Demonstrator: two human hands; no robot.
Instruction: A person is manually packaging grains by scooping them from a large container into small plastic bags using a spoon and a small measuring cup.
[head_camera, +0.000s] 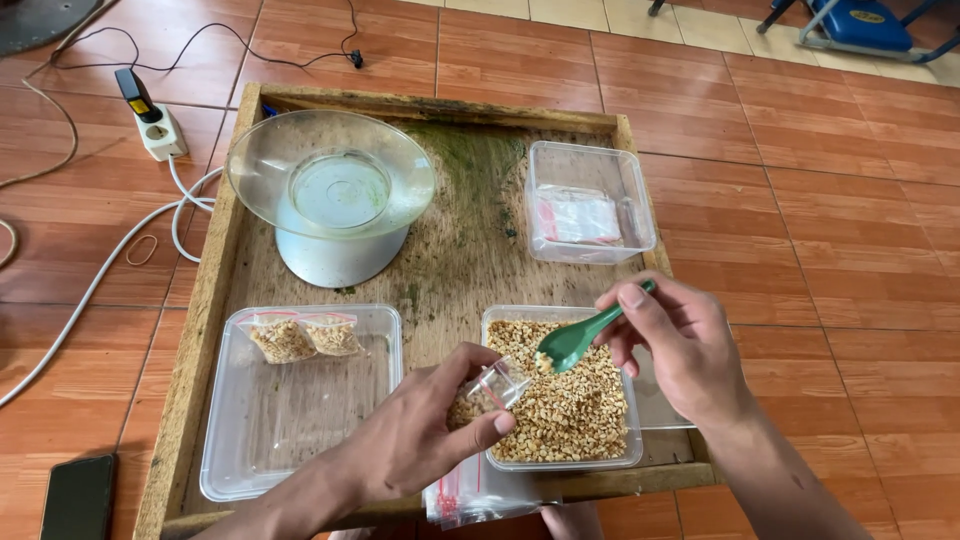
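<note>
My left hand (425, 435) pinches a small clear bag (490, 388) open between thumb and fingers. My right hand (680, 345) grips a green spoon (575, 340), its bowl touching the bag's mouth. Under both lies a clear tub of chopped nuts (570, 405). Left of my left hand, two filled bags (303, 335) rest in another tub (300, 420).
</note>
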